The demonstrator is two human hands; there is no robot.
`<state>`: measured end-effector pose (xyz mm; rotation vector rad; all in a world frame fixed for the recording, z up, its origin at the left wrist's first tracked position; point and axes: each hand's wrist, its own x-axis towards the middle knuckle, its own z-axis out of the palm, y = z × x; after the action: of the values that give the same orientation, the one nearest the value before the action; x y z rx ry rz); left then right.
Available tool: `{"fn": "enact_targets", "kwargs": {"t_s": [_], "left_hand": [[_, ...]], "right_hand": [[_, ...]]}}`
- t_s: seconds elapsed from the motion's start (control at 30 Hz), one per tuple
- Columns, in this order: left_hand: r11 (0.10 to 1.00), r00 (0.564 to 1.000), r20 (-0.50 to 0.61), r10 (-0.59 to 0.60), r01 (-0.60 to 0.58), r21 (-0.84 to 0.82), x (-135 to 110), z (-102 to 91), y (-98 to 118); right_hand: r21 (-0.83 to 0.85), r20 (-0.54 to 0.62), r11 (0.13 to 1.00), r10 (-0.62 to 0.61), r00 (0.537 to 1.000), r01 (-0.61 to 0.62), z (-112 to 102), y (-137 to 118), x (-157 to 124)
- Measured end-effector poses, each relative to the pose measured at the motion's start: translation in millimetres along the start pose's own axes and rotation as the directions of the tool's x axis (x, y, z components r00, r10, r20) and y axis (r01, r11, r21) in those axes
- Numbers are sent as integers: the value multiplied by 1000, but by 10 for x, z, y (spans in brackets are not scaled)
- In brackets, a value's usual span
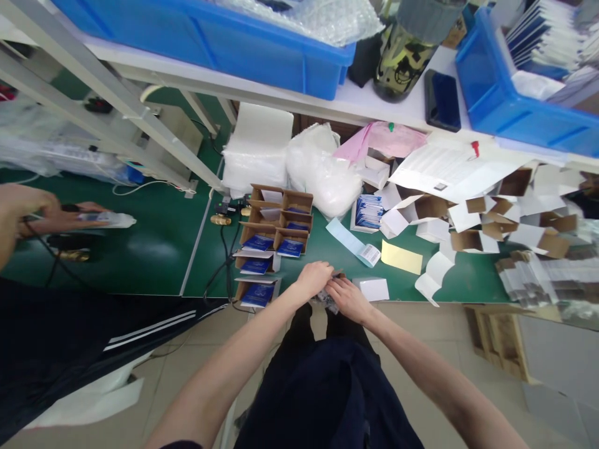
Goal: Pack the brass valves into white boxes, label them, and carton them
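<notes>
At the front edge of the green bench, my left hand and my right hand meet with bent fingers. Between and under them is a crinkled grey bundle, mostly hidden; its kind cannot be made out. A white box lies just right of my right hand. To the left of my hands stand rows of open small cartons, several with dark blue booklets in them. Beyond my hands lie a light blue label strip and a yellow paper.
White plastic bags and an open box of blue-white cards lie farther back. Open cartons crowd the right. Overhead, a shelf holds blue bins, a bottle and a phone. Another person's hands work at left.
</notes>
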<state>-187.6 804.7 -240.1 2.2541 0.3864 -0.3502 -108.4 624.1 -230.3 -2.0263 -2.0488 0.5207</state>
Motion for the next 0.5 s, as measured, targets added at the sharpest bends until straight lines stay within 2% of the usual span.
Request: {"fn": "enact_targets", "kwargs": {"t_s": [0.1,0.2,0.3,0.37,0.43,0.5], "left_hand": [[982,997,-62,-49,37,-187,-118,-11,-135],[910,976,-145,-161,90,-404,-425,122,-281],[776,913,-183,-365,190,-602,-759,465,-379],[669,858,-153,-490,258,-697,-886,763,-400],[566,820,-97,-564,298,-768,-906,1044,-389],[473,802,-47,-596,303,-827,-847,1246,-364]], "right_hand": [[10,25,1000,28,999,-28,-42,6,62],[30,40,997,67,997,-68,-37,-14,118],[63,53,992,109,993,-112,-2,-58,180],[94,64,985,139,988,-145,29,-78,219],[138,75,974,170,983,-179,64,-79,248],[197,86,955,208,974,-221,97,-53,256]]}}
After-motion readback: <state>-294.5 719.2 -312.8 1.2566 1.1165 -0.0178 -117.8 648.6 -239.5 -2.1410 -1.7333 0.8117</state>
